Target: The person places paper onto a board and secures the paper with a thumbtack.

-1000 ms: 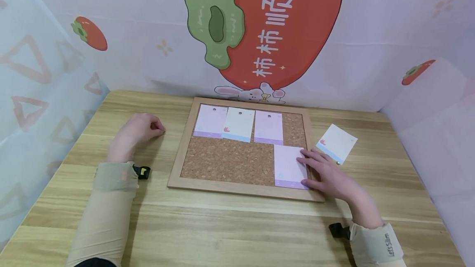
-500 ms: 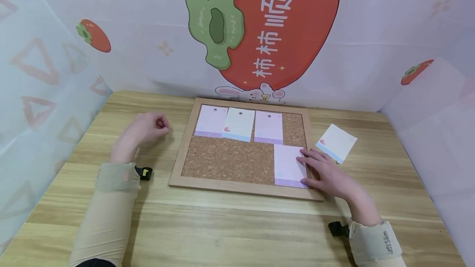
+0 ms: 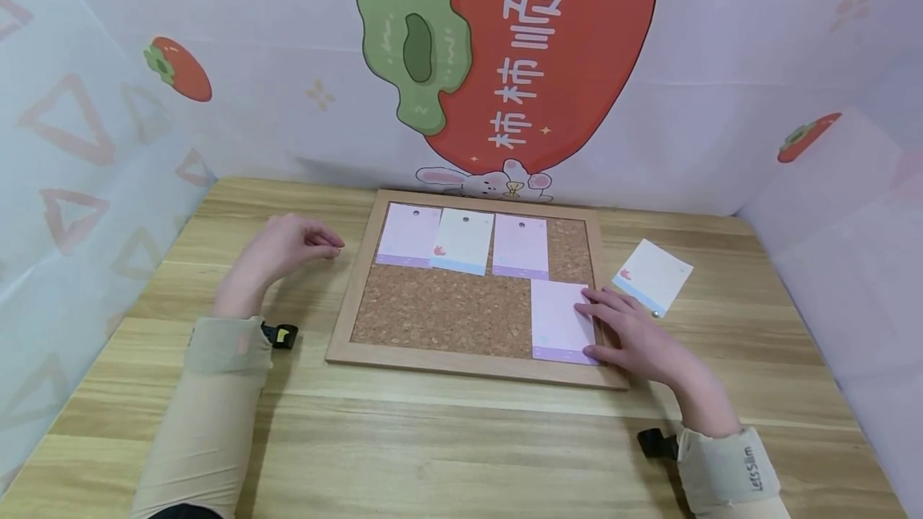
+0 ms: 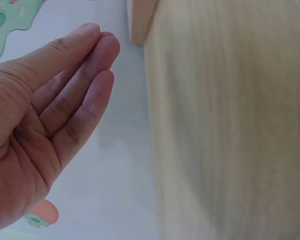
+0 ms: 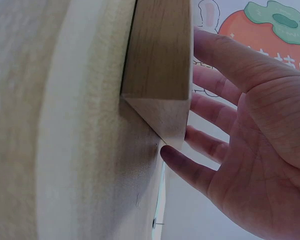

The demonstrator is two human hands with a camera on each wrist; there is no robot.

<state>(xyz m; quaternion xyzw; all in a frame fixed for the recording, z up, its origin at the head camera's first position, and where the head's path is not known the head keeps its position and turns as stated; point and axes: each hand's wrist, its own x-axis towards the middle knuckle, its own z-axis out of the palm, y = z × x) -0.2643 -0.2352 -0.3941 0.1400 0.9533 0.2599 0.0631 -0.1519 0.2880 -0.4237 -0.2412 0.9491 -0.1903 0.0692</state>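
Note:
My left hand (image 3: pixel 292 245) hovers left of the corkboard (image 3: pixel 440 311), thumb and fingertips pinched together. A tiny speck like a thumbtack shows at the tips in the head view; the left wrist view (image 4: pixel 50 115) hides it behind the fingers. My right hand (image 3: pixel 634 335) spreads over the board's right edge, its fingertips resting on a pink note card (image 3: pixel 561 323) at lower right. In the right wrist view the fingers (image 5: pixel 190 167) reach round the frame's corner (image 5: pixel 157 117). Across the board's top, two pink cards (image 3: pixel 409 235) (image 3: pixel 521 247) flank a white one (image 3: pixel 463 241), each tacked.
Right of the board a loose white card (image 3: pixel 652 275) lies askew on the wooden table (image 3: pixel 433 447), a small round tack (image 3: pixel 655 314) at its lower corner. A printed cloth (image 3: pixel 288 126) rises behind the table.
My left hand has moved right toward the board, its fingertips still together. My right hand and the card under it have stayed in place.

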